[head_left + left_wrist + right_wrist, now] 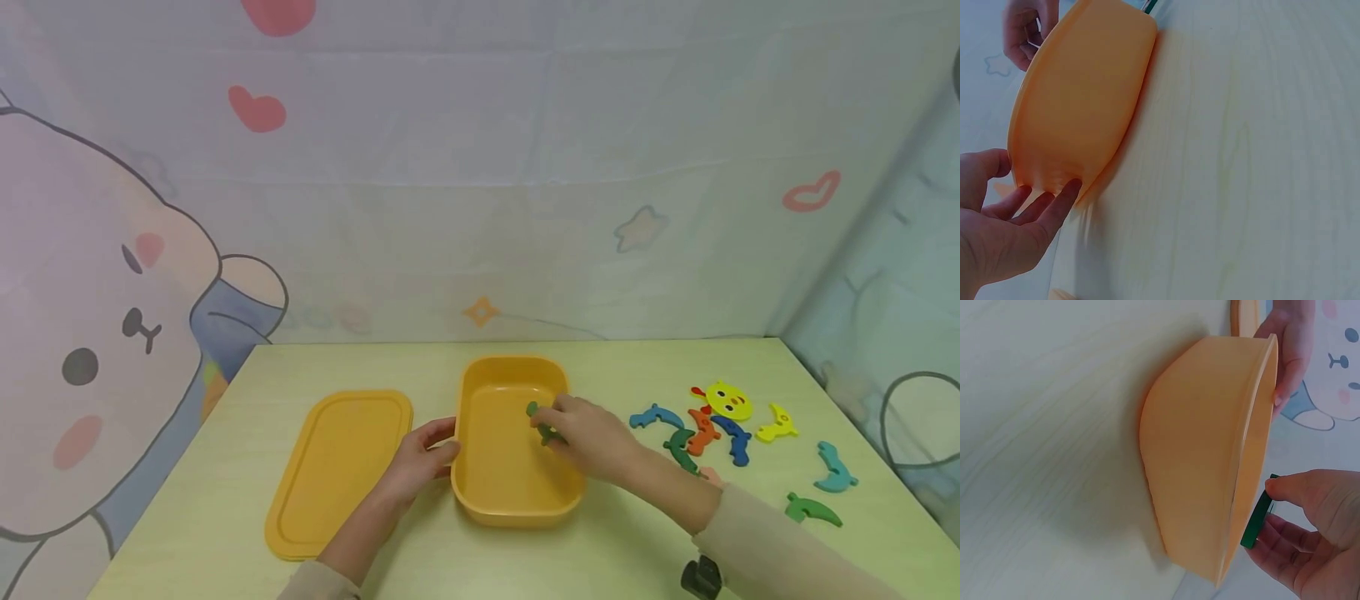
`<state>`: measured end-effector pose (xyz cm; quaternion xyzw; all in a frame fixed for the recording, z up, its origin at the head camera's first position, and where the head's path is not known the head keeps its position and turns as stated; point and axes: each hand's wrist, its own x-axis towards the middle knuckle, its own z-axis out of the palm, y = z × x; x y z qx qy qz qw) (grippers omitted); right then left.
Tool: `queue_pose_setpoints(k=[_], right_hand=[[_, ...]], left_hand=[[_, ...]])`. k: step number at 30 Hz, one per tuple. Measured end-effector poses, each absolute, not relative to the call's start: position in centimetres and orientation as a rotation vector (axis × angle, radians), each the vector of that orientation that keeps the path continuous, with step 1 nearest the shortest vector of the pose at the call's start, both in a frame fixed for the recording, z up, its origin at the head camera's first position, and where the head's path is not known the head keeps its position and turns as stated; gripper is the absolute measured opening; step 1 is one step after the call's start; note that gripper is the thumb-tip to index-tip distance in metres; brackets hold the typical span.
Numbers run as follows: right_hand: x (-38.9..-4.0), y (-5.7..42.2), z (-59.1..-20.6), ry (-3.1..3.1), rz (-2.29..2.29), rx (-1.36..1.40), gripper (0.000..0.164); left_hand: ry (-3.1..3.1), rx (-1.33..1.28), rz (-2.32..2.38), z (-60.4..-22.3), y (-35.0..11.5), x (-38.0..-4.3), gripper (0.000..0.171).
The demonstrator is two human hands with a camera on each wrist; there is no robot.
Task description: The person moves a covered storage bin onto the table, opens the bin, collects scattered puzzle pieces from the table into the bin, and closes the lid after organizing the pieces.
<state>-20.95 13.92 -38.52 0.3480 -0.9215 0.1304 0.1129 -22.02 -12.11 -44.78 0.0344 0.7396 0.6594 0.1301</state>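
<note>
A yellow-orange plastic box stands on the table, its mouth facing up. My left hand is at its left side; in the left wrist view the thumb tip touches the rim and the fairly straight fingers rest on the outer wall. My right hand pinches a green curved toy piece between thumb and fingertips, over the right part of the box's mouth. From the right wrist view, the green piece shows its narrow edge beside the rim.
A flat yellow lid lies left of the box. To the right are several colourful toy pieces, among them a yellow round face, a teal piece and a green piece. A small black object shows by the right sleeve.
</note>
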Motion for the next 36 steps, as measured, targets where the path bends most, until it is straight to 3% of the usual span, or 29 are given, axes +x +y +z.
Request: queue_pose_setpoints(k=[36], right_hand=[[-19.8,11.7,-39.8,-2.722,0.466,1.284,0.022]], left_hand=[[2.15,0.104,1.933,-45.0,-12.0,-22.0,0.044]])
